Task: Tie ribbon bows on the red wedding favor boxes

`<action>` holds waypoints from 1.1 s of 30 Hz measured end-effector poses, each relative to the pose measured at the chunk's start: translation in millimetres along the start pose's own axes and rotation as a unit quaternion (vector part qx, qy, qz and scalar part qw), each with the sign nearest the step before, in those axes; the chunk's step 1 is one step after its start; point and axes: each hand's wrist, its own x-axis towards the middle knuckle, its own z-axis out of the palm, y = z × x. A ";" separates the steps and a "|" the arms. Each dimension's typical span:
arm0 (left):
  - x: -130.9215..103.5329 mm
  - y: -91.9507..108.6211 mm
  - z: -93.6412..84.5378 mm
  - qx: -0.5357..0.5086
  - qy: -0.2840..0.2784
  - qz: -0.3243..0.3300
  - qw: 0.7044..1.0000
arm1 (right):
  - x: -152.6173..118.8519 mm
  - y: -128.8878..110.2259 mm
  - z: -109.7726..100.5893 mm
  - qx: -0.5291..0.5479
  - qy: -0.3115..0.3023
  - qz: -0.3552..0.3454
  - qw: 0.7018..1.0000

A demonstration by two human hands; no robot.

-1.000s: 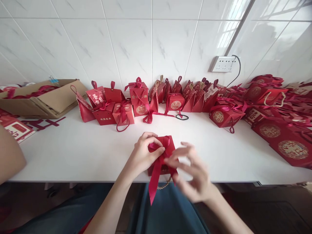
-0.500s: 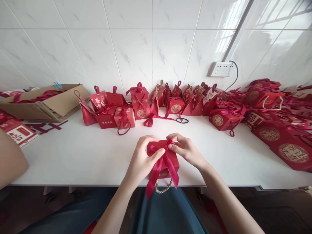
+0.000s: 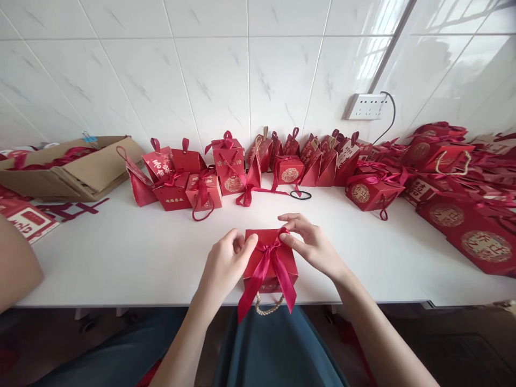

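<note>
A red gift box (image 3: 264, 266) sits at the table's front edge, its gold rope handle (image 3: 269, 310) hanging over the edge. On its top is a crimson ribbon bow (image 3: 269, 250), with two long tails spread toward me. My left hand (image 3: 229, 260) is at the box's left upper corner, fingers curled and thumb near the bow's left loop; whether it pinches the ribbon is hidden. My right hand (image 3: 308, 242) holds the bow's right loop between thumb and index finger, with the other fingers bent above it.
Red boxes (image 3: 231, 166) line the tiled wall, with a loose ribbon (image 3: 244, 198) and a black ring (image 3: 301, 195) before them. A cardboard box (image 3: 60, 180) stands left, piled red boxes (image 3: 459, 209) right. Another person's arm (image 3: 18, 266) rests at the left edge.
My left hand has moved left, off the middle of the bow, baring the knot. My right hand has shifted slightly right with the loop. The view has tilted a little.
</note>
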 end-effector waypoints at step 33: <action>-18.5 -5.7 29.3 -0.157 0.094 -0.003 0.983 | -23.6 0.0 28.0 0.373 0.129 0.239 0.887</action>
